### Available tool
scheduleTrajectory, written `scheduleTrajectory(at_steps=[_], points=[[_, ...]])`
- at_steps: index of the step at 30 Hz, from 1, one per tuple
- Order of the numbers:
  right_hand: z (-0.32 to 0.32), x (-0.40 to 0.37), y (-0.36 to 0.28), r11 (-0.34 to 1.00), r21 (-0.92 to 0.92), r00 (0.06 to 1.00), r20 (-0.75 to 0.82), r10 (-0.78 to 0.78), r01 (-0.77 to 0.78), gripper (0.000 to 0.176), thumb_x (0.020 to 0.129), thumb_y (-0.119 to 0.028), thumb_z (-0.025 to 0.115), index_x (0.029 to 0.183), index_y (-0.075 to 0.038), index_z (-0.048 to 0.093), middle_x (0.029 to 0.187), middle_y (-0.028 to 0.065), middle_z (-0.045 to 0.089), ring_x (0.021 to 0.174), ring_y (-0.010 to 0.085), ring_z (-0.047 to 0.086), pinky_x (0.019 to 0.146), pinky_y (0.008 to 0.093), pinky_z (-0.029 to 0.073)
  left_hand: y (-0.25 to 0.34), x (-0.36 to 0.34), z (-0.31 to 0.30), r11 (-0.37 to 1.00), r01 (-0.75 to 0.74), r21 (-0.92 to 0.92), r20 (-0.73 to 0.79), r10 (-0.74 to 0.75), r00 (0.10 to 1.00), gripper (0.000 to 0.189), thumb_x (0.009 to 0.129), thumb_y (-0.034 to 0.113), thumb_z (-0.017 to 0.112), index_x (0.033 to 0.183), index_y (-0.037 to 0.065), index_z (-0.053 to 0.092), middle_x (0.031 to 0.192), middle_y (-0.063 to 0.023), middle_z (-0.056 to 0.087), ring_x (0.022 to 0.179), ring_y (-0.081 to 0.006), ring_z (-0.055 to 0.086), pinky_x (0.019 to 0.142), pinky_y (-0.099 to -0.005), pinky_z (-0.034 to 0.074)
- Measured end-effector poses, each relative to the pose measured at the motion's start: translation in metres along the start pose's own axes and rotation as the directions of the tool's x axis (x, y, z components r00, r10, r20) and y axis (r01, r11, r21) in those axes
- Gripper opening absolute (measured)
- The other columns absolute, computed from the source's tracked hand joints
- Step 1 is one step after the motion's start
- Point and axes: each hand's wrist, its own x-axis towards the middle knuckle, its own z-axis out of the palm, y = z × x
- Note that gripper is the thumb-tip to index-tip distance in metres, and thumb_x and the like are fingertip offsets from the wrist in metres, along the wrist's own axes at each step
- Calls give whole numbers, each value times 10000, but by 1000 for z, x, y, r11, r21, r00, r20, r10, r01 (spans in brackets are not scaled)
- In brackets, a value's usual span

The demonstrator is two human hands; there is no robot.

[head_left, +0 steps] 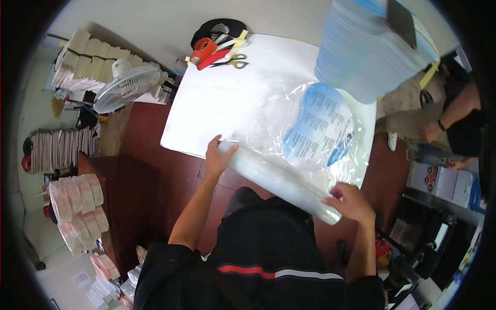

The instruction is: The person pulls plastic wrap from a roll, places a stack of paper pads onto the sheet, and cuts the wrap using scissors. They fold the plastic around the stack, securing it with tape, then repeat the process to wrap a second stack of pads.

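A thick roll of clear plastic film [279,178] slants across the table's near edge, in front of my body. My left hand [219,156] grips its left end, with the thumb lying along the top. Near the right end, my right hand [352,202] has curled fingers on the film. From the roll, a loose sheet of film [268,111] spreads wrinkled over the white table [201,103]. Under the sheet lies a blue, kidney-shaped piece [323,124] with printed text panels on it.
A tall stack of translucent blue pieces [356,51] stands at the back right, with a phone [401,23] on top. Scissors [237,61] and a red tape dispenser [204,50] lie at the back left. A fan [129,88] stands left. Another person's arm [457,111] is at right.
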Motion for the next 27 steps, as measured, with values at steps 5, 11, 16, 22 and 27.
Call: scheduleTrajectory(at_steps=[5, 11, 16, 22, 27], points=[[2, 175, -112, 843, 93, 829, -266, -491, 530, 151, 882, -150, 690, 938, -11, 667, 779, 168, 639, 712, 344, 631, 666, 412, 495, 11, 3, -3, 993, -106, 43, 52, 103, 993, 771, 677, 371, 919, 1267, -20, 611, 1232, -210, 593, 1142, -352, 599, 976, -425, 502], [49, 422, -195, 804, -262, 672, -446, -591, 533, 322, 895, -21, 604, 1213, -6, 655, 1160, 210, 683, 1040, 373, 669, 918, 433, 531, 18, 10, -15, 989, -138, -54, 117, 143, 983, 722, 653, 334, 936, 1218, 0, 636, 1195, -200, 611, 1112, -368, 613, 935, -432, 519], [64, 545, -218, 813, -469, 737, -401, -543, 344, 319, 900, -30, 558, 1208, -32, 643, 1176, 191, 684, 1089, 361, 667, 953, 440, 540, 9, 15, -15, 991, -106, -85, 146, 117, 982, 731, 629, 354, 937, 1216, 30, 645, 1199, -188, 615, 1032, -380, 648, 867, -441, 546], [54, 545, -237, 758, -639, 925, -200, -323, 127, 240, 896, -75, 582, 1115, -23, 665, 1157, 222, 689, 1067, 354, 687, 937, 429, 556, 5, 19, -19, 982, -156, -108, 135, 170, 976, 699, 633, 333, 931, 1201, 43, 644, 1194, -179, 634, 979, -386, 668, 822, -449, 561], [26, 486, -248, 640, -736, 969, 96, -226, 222, 337, 804, -180, 666, 1084, 7, 692, 1110, 246, 701, 1056, 347, 695, 910, 430, 562, 0, 20, -12, 975, -189, -115, 132, 203, 970, 711, 629, 336, 925, 1192, 19, 629, 1187, -187, 644, 1081, -371, 637, 898, -471, 532]])
